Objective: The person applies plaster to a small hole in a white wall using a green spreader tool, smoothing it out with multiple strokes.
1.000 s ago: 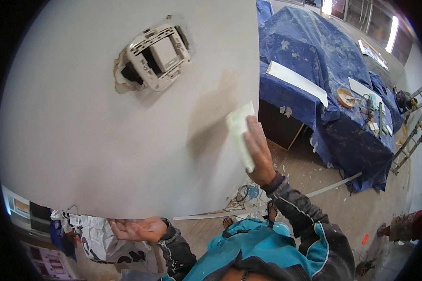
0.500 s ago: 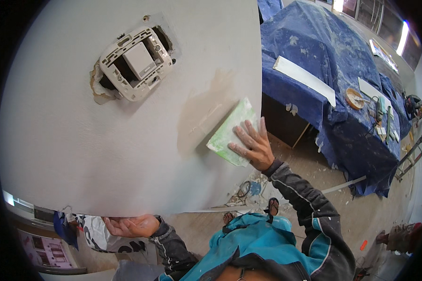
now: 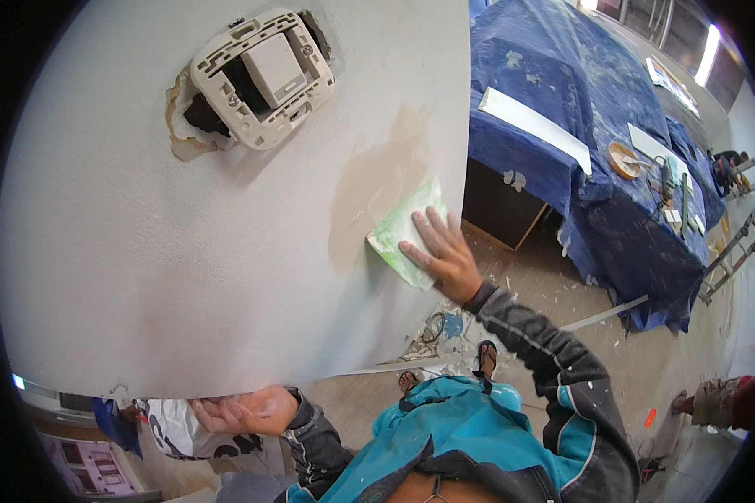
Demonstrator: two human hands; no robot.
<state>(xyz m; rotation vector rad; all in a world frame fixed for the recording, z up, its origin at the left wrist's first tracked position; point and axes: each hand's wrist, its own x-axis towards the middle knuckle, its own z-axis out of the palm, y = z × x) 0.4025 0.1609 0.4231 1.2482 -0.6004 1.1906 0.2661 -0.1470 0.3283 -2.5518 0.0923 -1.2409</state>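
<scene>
- Green, white-dusted rectangular pad (image 3: pixel 398 226): at white wall (image 3: pixel 184 277), lower right of beige patch (image 3: pixel 377 180); looks light, fairly stiff, perhaps powder-slick; best held flat, mid-face.
- Right hand (image 3: pixel 446 256): fingers spread across it.
- Left hand (image 3: pixel 247 412): palm up, fingers loosely curled, near wall's lower edge.
- Cream plastic switch (image 3: pixel 275 69): upper left.

Looking down from the wearer's head, the left of 2 side-by-side fisheye cameras takes in the teal-and-black jacket (image 3: pixel 453 432) at the lower edge and the floor (image 3: pixel 646 360) beyond. A white wall (image 3: pixel 143 251) rises close, filling most of the left side; a blue sheet (image 3: pixel 537 54) lies farther off, upper right. Edges bow toward the dark rim.
</scene>
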